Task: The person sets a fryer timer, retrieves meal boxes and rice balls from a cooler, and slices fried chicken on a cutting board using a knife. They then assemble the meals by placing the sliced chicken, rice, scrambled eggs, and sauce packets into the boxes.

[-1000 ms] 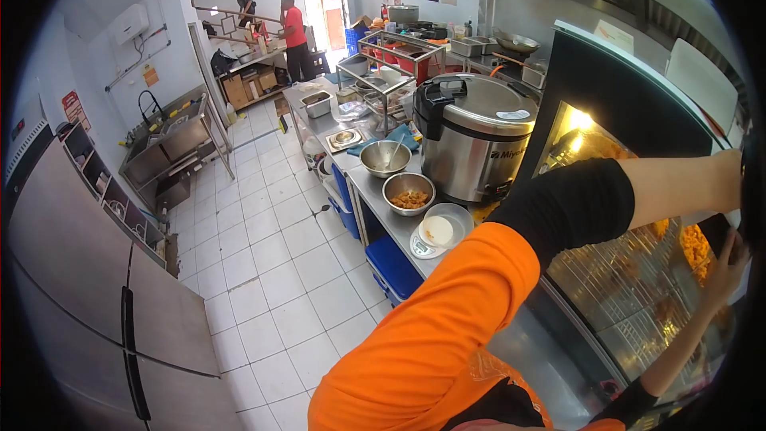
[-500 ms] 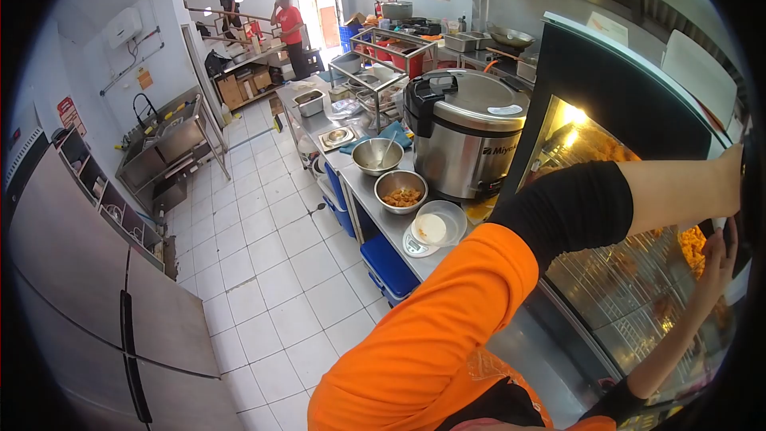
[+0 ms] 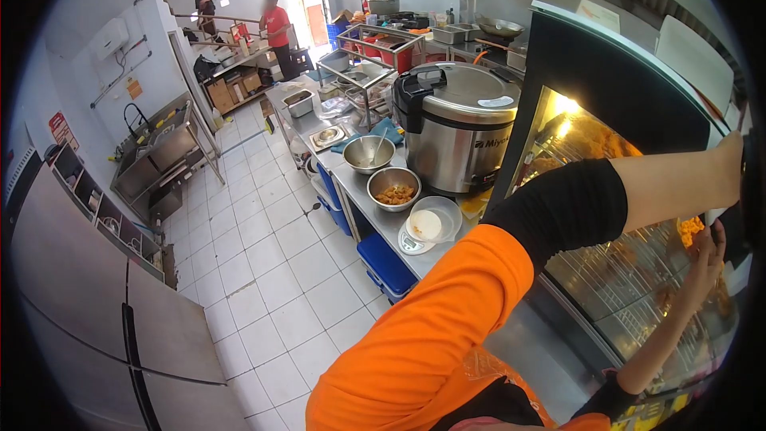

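Observation:
My left arm, in an orange sleeve with a black cuff, reaches across to the far right. My left hand point(image 3: 724, 166) is at the dark rim of the view, by the glass-fronted food warmer point(image 3: 546, 144); its fingers are hidden. Below it, my right hand point(image 3: 705, 262) is raised, fingers drawn together at a small white piece point(image 3: 715, 215) that I cannot identify. Orange fried food point(image 3: 690, 231) shows just left of those fingertips. Wire racks point(image 3: 606, 271) and a lit lamp are visible inside the warmer.
Left of the warmer, a steel counter bears a large rice cooker point(image 3: 455, 132), a bowl of fried pieces point(image 3: 394, 189), another metal bowl point(image 3: 369, 154) and a scale with a plastic tub point(image 3: 433, 220). Blue coolers point(image 3: 386, 263) stand below. Two people are at the back; a fridge point(image 3: 72, 271) stands left.
The whole view has shifted slightly left and up. My right hand has moved a little left, closer to the orange food. My left hand stays by the warmer.

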`<control>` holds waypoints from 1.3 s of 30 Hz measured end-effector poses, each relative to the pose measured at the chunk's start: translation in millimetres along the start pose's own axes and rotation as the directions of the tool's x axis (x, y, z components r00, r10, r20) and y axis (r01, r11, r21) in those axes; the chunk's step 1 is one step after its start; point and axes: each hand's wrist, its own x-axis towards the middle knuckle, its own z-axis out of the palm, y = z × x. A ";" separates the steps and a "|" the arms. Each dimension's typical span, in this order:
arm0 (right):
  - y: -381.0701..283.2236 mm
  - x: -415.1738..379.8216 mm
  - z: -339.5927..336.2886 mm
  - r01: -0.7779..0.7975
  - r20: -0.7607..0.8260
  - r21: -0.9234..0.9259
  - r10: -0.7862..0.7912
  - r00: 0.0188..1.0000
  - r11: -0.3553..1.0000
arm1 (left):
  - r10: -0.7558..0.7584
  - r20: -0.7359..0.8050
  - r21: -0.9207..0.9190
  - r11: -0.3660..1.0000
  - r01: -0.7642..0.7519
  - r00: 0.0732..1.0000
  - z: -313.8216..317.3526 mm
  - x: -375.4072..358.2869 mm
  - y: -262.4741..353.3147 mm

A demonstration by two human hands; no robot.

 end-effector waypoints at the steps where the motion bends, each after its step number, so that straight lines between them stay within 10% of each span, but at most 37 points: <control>1: -0.7 -1.9 0.8 -0.005 -0.001 0.011 0.005 1.000 1.000 | 0.008 0.004 -0.002 1.000 -0.008 1.000 -3.1 -0.9 1.4; 9: -32.9 -33.7 28.3 -0.111 -0.074 0.236 0.132 0.989 0.966 | 0.046 -0.362 -0.009 0.999 -0.053 0.931 -15.0 -12.4 2.1; 12: -28.0 -16.3 18.2 0.005 -0.053 0.023 -0.004 0.999 1.000 | 0.071 -0.324 -0.135 0.983 -0.120 0.943 -38.5 -31.1 0.3; 16: -34.7 -9.8 8.6 0.017 -0.156 0.196 0.014 0.988 0.980 | 0.053 -0.331 -0.074 0.994 -0.082 0.942 -48.4 -41.9 13.8; 18: -35.6 -6.4 3.0 0.442 -0.217 -0.357 -0.533 0.818 0.823 | 0.088 -0.447 -0.003 0.995 -0.100 0.890 -38.3 -40.2 15.4; 21: -41.5 -13.4 1.1 0.500 -0.184 -0.391 -0.598 0.780 0.773 | 0.110 -0.575 0.075 0.994 -0.082 0.811 -17.5 -42.2 13.8; 33: -30.5 -26.4 8.3 0.089 -0.230 0.191 -0.044 0.972 0.977 | 0.083 -0.613 0.121 0.993 -0.011 0.786 -6.2 -39.7 15.7; 36: -22.8 -28.7 1.9 0.016 -0.169 -0.010 -0.017 0.985 1.000 | 0.088 -0.613 0.135 0.991 -0.005 0.785 -6.1 -39.7 16.4; 39: -7.7 -26.6 5.3 0.258 -0.201 -0.454 -0.380 0.903 0.853 | 0.095 -0.612 0.150 0.989 -0.003 0.785 -4.5 -39.7 15.7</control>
